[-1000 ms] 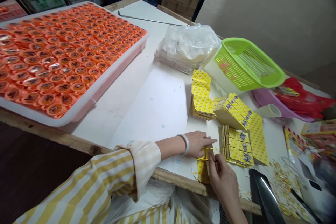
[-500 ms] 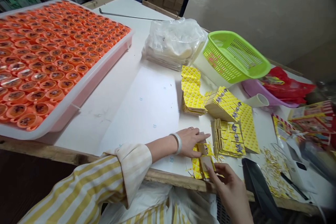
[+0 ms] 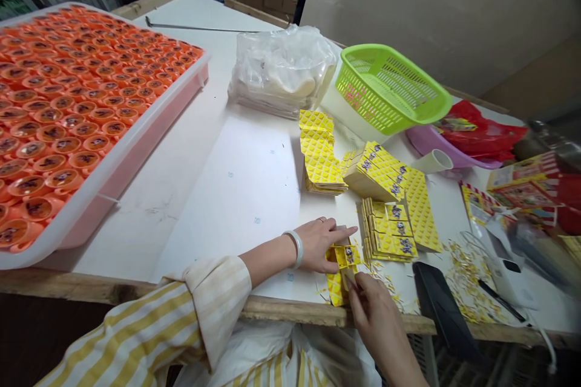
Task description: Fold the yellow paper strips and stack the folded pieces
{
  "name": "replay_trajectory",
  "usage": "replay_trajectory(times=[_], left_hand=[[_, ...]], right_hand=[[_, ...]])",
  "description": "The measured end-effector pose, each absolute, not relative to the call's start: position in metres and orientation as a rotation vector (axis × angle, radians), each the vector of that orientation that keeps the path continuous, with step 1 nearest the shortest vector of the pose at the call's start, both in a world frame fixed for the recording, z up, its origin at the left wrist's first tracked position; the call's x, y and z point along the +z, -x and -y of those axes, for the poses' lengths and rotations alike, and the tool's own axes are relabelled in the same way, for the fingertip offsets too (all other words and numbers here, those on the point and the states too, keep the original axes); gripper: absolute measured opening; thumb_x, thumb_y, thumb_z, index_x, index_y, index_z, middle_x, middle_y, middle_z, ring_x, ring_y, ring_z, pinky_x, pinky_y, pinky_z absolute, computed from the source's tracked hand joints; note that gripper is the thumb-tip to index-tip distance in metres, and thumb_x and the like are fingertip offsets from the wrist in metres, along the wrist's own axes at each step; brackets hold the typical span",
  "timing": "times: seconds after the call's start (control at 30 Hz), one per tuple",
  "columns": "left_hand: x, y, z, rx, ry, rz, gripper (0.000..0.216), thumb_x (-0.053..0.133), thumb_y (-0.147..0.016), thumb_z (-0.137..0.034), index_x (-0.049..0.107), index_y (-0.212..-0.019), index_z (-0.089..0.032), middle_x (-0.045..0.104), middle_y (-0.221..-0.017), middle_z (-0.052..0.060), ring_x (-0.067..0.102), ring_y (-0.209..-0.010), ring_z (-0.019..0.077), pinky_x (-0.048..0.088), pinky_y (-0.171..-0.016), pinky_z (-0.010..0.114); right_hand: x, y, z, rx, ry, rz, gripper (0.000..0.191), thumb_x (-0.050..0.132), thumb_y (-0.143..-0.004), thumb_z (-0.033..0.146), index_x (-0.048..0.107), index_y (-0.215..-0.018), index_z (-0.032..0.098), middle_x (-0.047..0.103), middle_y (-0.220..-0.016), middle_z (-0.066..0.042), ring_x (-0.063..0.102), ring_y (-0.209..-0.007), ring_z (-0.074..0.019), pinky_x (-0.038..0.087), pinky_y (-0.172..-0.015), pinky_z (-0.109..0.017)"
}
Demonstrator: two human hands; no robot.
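Note:
At the table's front edge lies a yellow printed card (image 3: 336,288) with small cut sections and bare grey-brown patches. My left hand (image 3: 318,246), a pale bangle at its wrist, holds the card's upper part down, thumb bent in and index finger stretched across. My right hand (image 3: 376,305) has its thumb and fingers closed on the card's lower right part; its fingertips partly hide what they grip. Just right of the hands stands a stack of small yellow cards (image 3: 390,233). Behind it are a bundle of yellow cards (image 3: 379,172) and another yellow stack (image 3: 320,154).
On the left stands a white tray (image 3: 149,145) full of orange ring-like pieces. A clear plastic bag (image 3: 281,72) and a green basket (image 3: 394,91) sit at the back. On the right are a black phone-like object (image 3: 442,308), a black pen-like tool (image 3: 502,301) and yellow scraps (image 3: 467,284).
My right hand has moved inward and up, its fingers now closer together over the card's lower part. My left hand stays on the card. The whole view has shifted slightly.

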State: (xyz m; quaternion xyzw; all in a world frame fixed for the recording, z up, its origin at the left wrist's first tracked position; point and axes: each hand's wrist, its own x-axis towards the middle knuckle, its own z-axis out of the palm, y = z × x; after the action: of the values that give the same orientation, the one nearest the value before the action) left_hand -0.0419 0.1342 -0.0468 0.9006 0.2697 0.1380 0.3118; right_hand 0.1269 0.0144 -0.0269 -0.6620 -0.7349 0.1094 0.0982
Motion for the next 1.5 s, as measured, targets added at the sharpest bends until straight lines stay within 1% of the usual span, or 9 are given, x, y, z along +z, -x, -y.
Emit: replay_trajectory(times=[0.2, 0.43, 0.53, 0.63, 0.83, 0.93, 1.03, 1.17, 1.5], left_hand=[[-0.045, 0.043, -0.134, 0.336, -2.343, -0.684, 0.081, 0.059, -0.073, -0.043, 0.027, -0.144, -0.022, 0.05, -0.105, 0.01, 0.048, -0.094, 0.0262, 0.038, -0.092, 0.04], [-0.046, 0.05, -0.139, 0.371, -2.144, -0.687, 0.093, 0.067, -0.07, -0.048, 0.019, -0.146, -0.025, 0.044, -0.104, 0.007, 0.047, -0.093, 0.0224, 0.041, -0.091, 0.038], [-0.048, 0.049, -0.138, 0.35, -2.178, -0.711, 0.086, 0.071, -0.069, -0.043, 0.031, -0.142, -0.023, 0.042, -0.107, 0.009, 0.047, -0.095, 0.0242, 0.041, -0.091, 0.04], [-0.051, 0.047, -0.138, 0.321, -2.182, -0.716, 0.084, 0.071, -0.069, -0.042, 0.034, -0.141, -0.02, 0.042, -0.107, 0.01, 0.048, -0.096, 0.0252, 0.042, -0.091, 0.041], [-0.036, 0.058, -0.139, 0.365, -2.177, -0.759, 0.078, 0.07, -0.07, -0.04, 0.037, -0.137, -0.018, 0.041, -0.118, 0.012, 0.047, -0.106, 0.0258, 0.041, -0.095, 0.042], [-0.018, 0.061, -0.13, 0.526, -2.325, -0.863, 0.053, 0.065, -0.073, -0.039, 0.052, -0.118, -0.014, 0.037, -0.13, 0.016, 0.039, -0.119, 0.0292, 0.034, -0.102, 0.044], [-0.014, 0.055, -0.119, 0.458, -2.509, -0.819, 0.035, 0.06, -0.077, -0.043, 0.06, -0.097, -0.014, 0.053, -0.112, 0.013, 0.045, -0.11, 0.0284, 0.037, -0.098, 0.045], [-0.029, 0.045, -0.112, 0.355, -2.594, -0.831, 0.025, 0.061, -0.08, -0.038, 0.062, -0.092, -0.017, 0.056, -0.108, 0.009, 0.048, -0.107, 0.027, 0.042, -0.093, 0.043], [-0.065, 0.053, -0.087, 0.543, -2.427, -0.894, 0.028, 0.046, -0.091, -0.017, 0.061, -0.113, -0.025, 0.042, -0.133, 0.008, 0.039, -0.127, 0.0206, 0.041, -0.104, 0.039]], right_hand=[[-0.034, -0.118, -0.013, 0.313, 2.078, 2.333, 0.016, 0.037, -0.086, 0.014, 0.046, -0.076, 0.023, 0.057, -0.073, -0.004, 0.053, -0.073, -0.0214, 0.042, -0.063, -0.031], [-0.022, -0.116, -0.011, 0.443, 2.143, 2.358, 0.017, 0.037, -0.091, 0.027, 0.049, -0.08, 0.021, 0.059, -0.079, -0.008, 0.057, -0.076, -0.0237, 0.046, -0.067, -0.038], [0.0, -0.132, -0.012, 0.767, 1.983, 2.246, 0.026, 0.046, -0.089, 0.039, 0.049, -0.105, 0.02, 0.061, -0.092, -0.008, 0.06, -0.083, -0.0212, 0.051, -0.07, -0.035], [0.009, -0.147, -0.018, 0.553, 1.827, 2.267, 0.044, 0.045, -0.089, 0.028, 0.035, -0.13, 0.022, 0.053, -0.12, -0.012, 0.054, -0.108, -0.0232, 0.05, -0.086, -0.039], [-0.014, -0.146, -0.038, 0.225, 1.636, 2.595, 0.038, 0.05, -0.079, 0.012, 0.052, -0.115, 0.019, 0.06, -0.111, -0.011, 0.055, -0.105, -0.0263, 0.049, -0.086, -0.045], [-0.019, -0.141, -0.04, 0.089, 1.649, 2.633, 0.036, 0.054, -0.075, 0.013, 0.055, -0.11, 0.018, 0.06, -0.111, -0.013, 0.054, -0.105, -0.0295, 0.048, -0.084, -0.048], [-0.017, -0.142, -0.043, -0.047, 1.57, 2.623, 0.034, 0.056, -0.072, 0.014, 0.057, -0.106, 0.016, 0.05, -0.129, -0.019, 0.043, -0.12, -0.0344, 0.042, -0.094, -0.054], [-0.014, -0.149, -0.053, 0.211, 1.415, 2.689, 0.028, 0.055, -0.075, 0.017, 0.056, -0.103, 0.017, 0.041, -0.139, -0.015, 0.031, -0.132, -0.0307, 0.031, -0.107, -0.054], [-0.023, -0.162, -0.06, 0.67, 1.373, 2.455, 0.018, 0.045, -0.088, 0.015, 0.06, -0.095, 0.02, 0.051, -0.133, -0.011, 0.044, -0.126, -0.0198, 0.039, -0.104, -0.043]])
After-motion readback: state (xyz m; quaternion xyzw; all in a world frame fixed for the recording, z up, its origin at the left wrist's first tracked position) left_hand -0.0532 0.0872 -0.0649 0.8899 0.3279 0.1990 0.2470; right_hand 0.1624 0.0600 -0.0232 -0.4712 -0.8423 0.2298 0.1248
